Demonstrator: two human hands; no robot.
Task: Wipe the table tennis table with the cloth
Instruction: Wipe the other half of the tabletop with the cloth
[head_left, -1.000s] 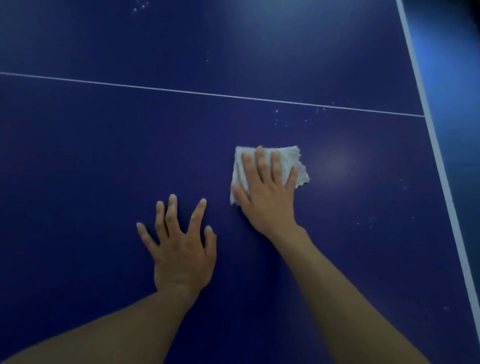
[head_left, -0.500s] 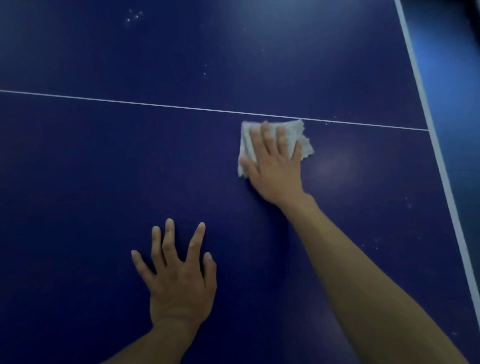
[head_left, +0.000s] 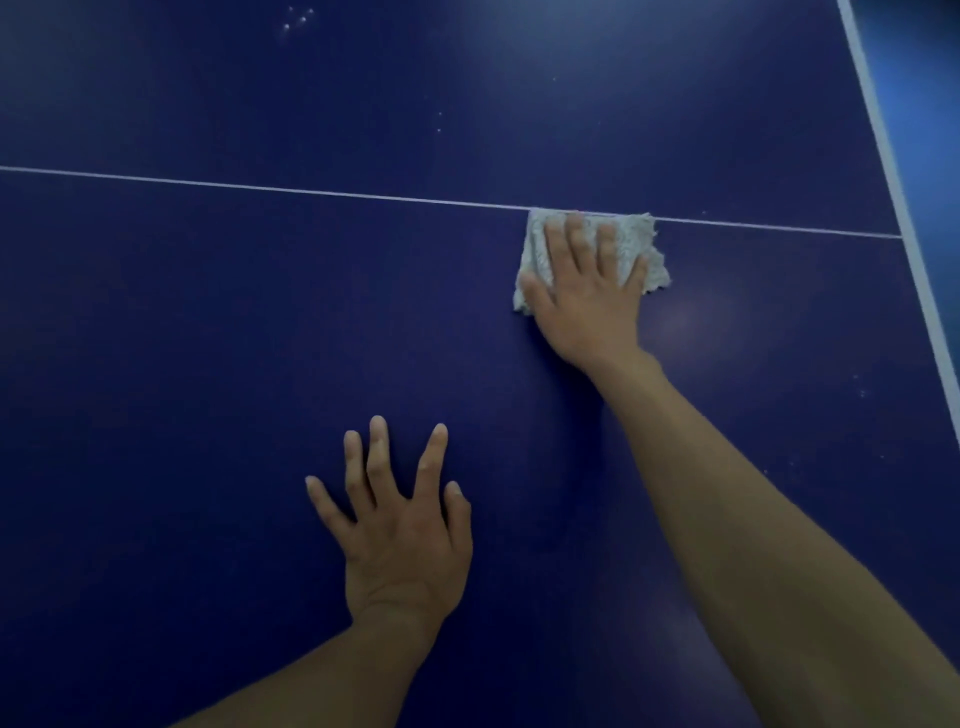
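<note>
The folded cloth (head_left: 636, 241) lies flat on the blue counter (head_left: 208, 364), its long side along the white line (head_left: 260, 188), pressed under my right hand (head_left: 587, 301) with straight fingers (head_left: 576, 239), while my left hand (head_left: 405, 540) lies splayed nearby, holding nothing.

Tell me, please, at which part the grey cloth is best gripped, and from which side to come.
Probably its ragged right-hand corner. The cloth lies flat on the table under the spread right hand, so only its edges are free; that corner sticks out past the little finger. Come from the right, low, and pinch it there.
</note>
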